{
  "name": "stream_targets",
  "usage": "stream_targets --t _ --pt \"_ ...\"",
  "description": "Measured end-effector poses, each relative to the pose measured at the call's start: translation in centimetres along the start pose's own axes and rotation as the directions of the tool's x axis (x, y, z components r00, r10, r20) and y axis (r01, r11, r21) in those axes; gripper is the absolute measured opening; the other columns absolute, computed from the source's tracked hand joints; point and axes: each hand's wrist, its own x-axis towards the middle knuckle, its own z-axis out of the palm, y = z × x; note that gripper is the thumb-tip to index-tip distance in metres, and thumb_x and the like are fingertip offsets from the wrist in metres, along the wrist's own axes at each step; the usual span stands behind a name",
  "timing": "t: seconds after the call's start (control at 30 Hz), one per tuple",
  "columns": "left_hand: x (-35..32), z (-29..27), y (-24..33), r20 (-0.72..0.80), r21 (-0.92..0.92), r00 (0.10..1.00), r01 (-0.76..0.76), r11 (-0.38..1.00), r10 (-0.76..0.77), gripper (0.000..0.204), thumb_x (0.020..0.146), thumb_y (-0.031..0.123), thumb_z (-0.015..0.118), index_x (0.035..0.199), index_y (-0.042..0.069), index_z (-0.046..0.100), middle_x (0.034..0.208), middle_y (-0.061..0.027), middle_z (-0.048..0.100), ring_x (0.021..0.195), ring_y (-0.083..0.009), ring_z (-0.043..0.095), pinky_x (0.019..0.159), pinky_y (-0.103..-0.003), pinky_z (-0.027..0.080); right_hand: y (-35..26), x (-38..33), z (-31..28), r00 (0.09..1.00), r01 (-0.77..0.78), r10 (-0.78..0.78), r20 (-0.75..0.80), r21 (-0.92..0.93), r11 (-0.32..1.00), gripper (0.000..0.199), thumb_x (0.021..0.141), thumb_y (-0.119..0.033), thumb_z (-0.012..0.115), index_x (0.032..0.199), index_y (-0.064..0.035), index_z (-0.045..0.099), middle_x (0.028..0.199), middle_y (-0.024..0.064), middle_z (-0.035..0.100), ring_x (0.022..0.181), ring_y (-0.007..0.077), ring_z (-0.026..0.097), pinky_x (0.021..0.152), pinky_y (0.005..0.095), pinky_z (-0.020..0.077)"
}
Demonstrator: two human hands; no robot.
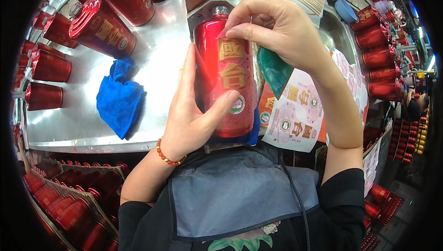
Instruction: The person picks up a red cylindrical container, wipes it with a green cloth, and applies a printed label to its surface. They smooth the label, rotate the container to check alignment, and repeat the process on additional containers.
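A glossy red bottle (206, 66) with a bare, clear-looking neck lies in front of me, its neck pointing away. On its face is a pinkish see-through decal film (240, 95) with gold characters and a round green-and-white emblem. My left hand (196, 108) grips the bottle's left side, fingers stretched along it and thumb on the front near the emblem. At the film's top edge, my right hand (272, 25) pinches a corner between thumb and forefinger. A green scraper (275, 69) sticks out from under the right palm; its grip there is hidden.
A blue cloth (121, 99) lies on the metal table (159, 62) to the left. Printed decal sheets (295, 117) lie right of the bottle. Several red bottles (101, 29) stand at the far left, more (385, 66) at the right. A small blue bowl (346, 10) sits at the far right.
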Motion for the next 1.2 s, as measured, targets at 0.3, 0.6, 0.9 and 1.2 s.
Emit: stream_targets --t 0.3,0.6,0.9,1.2 --pt "-0.1 0.1 0.2 0.029 -0.050 0.999 0.023 0.998 -0.022 0.104 0.091 0.016 0.079 0.163 -0.008 0.008 0.157 -0.0244 0.036 0.145 -0.0285 0.041 0.120 -0.040 0.034 0.4 -0.1 0.1 1.000 -0.009 0.008 0.002 0.069 0.998 0.008 0.095 -0.006 0.072 0.100 -0.0007 0.072 0.093 0.0018 0.072 0.084 0.0063 0.067 0.075 0.0228 0.0534" --pt "-0.1 0.1 0.3 0.022 -0.104 0.999 0.040 0.994 -0.038 0.105 0.091 0.016 0.080 0.163 -0.008 0.007 0.159 -0.0242 0.035 0.145 -0.0280 0.043 0.119 -0.039 0.035 0.4 -0.1 0.1 1.000 0.007 -0.007 0.000 0.043 0.999 0.012 0.095 -0.011 0.074 0.103 -0.0023 0.073 0.093 0.0009 0.072 0.083 0.0050 0.066 0.074 0.0218 0.0521" --pt "-1.3 -0.4 -1.6 -0.057 -0.112 0.998 0.029 0.993 -0.036 0.064 0.112 0.029 0.047 0.163 -0.001 0.022 0.166 -0.0159 0.032 0.152 -0.0255 0.033 0.125 -0.040 0.026 2.0 -3.3 -0.1 0.938 -0.162 0.172 -0.302 0.058 0.985 0.035 0.099 -0.018 0.071 0.128 -0.0008 0.065 0.088 -0.0036 0.062 0.070 0.0013 0.054 0.062 0.0176 0.0425" --pt "-2.7 -2.0 -4.2 0.029 0.243 0.999 -0.042 0.969 0.036 0.058 0.111 0.031 0.051 0.158 -0.001 0.038 0.161 -0.0196 0.039 0.156 -0.0332 0.024 0.125 -0.044 0.022 1.6 -10.6 6.2 0.867 -0.389 0.497 0.010 0.636 0.666 0.085 0.085 -0.018 0.089 0.152 0.0030 0.041 0.099 0.0008 0.053 0.072 0.0028 0.058 0.064 0.0182 0.0426"
